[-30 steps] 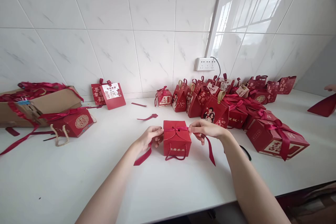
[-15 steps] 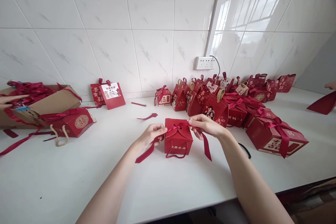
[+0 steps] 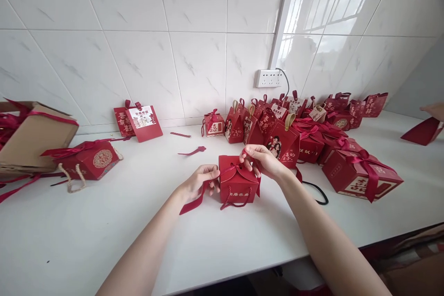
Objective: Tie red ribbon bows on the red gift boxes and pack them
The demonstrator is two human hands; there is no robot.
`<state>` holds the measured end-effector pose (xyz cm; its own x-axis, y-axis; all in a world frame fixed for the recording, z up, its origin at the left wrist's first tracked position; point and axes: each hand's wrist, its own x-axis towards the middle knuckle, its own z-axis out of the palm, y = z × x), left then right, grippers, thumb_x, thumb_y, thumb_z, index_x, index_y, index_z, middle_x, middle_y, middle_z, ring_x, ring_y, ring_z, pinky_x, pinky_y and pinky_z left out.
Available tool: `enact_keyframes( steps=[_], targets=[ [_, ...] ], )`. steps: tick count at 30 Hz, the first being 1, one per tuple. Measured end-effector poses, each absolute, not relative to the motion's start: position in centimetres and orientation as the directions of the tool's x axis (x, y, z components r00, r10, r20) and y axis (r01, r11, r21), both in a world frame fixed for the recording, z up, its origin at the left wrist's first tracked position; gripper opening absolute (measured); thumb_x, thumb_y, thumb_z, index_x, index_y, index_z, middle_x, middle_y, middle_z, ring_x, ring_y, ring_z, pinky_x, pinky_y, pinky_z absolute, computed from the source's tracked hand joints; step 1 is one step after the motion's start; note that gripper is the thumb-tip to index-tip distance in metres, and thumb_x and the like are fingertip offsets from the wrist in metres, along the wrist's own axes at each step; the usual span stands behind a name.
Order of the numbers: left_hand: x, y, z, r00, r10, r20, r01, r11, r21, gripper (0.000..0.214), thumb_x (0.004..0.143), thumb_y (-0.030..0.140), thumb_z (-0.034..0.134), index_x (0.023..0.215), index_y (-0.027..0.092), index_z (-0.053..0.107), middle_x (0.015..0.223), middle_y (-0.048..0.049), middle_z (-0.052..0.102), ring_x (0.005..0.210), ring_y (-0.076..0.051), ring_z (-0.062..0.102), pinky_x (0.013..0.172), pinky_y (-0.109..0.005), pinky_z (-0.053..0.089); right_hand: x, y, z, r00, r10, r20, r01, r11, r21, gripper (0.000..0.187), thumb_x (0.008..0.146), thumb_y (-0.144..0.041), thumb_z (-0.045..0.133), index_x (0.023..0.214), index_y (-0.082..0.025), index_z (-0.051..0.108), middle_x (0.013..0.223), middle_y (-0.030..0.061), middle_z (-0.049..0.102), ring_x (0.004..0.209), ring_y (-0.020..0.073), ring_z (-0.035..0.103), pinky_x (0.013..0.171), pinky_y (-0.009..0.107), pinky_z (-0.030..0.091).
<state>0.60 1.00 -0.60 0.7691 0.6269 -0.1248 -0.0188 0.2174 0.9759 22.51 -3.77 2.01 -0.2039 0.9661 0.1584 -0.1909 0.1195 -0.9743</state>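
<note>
A small red gift box (image 3: 238, 184) with a cord handle and gold characters on its front stands on the white table (image 3: 104, 231) in front of me. A dark red ribbon (image 3: 194, 200) runs across its top. My left hand (image 3: 198, 181) pinches the ribbon's left end beside the box, the tail trailing down to the table. My right hand (image 3: 261, 159) is closed on the ribbon's other end over the box's top right corner, fingers bent above the lid.
Many finished red gift boxes (image 3: 298, 138) crowd the table's right back; a large ribboned one (image 3: 360, 176) lies nearest. Left: a cardboard carton (image 3: 31, 136), a red box (image 3: 90, 161), flat red cards (image 3: 138, 122). Another person's hand (image 3: 433, 110) holds a flat red card at far right. A wall socket (image 3: 269, 77).
My right hand has moved left and over the box's top with its ribbon end, the tail no longer hanging out to the right. The left hand stays put. The view has shifted slightly.
</note>
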Motion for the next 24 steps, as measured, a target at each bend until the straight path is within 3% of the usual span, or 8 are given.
enact_keyframes(
  steps=[6,11,24],
  targets=[
    [0.18,1.25,-0.12,0.791,0.596,-0.139,0.019,0.203,0.979,0.042,0.064,0.042,0.074,0.055,0.017,0.041,0.046,0.0038,0.049,0.045,-0.012,0.058,0.036,-0.017,0.034,23.07,-4.24,2.50,-0.268,0.947,0.176,-0.211,0.121,-0.970,0.032,0.073,-0.042,0.068,0.064,-0.012,0.061,0.069,0.0042,0.062,0.047,0.0075,0.052,0.029,0.015,0.044],
    [-0.03,1.07,0.18,0.780,0.616,-0.113,0.012,0.167,0.986,0.038,0.068,0.037,0.069,0.054,0.017,0.039,0.042,0.0055,0.045,0.044,-0.012,0.057,0.037,-0.018,0.036,23.33,-4.61,2.90,-0.347,0.926,0.149,-0.142,0.105,-0.984,0.029,0.074,-0.039,0.068,0.067,-0.011,0.063,0.064,0.0042,0.060,0.051,0.0112,0.056,0.032,0.017,0.046],
    [-0.04,0.84,0.25,0.780,0.619,-0.086,0.009,0.127,0.992,0.037,0.071,0.036,0.067,0.055,0.017,0.039,0.042,0.0072,0.041,0.040,-0.010,0.054,0.039,-0.018,0.035,23.13,-4.52,2.91,-0.327,0.935,0.134,-0.114,0.101,-0.988,0.030,0.075,-0.041,0.065,0.069,-0.012,0.064,0.059,0.0028,0.057,0.051,0.0104,0.054,0.033,0.016,0.042]
  ],
)
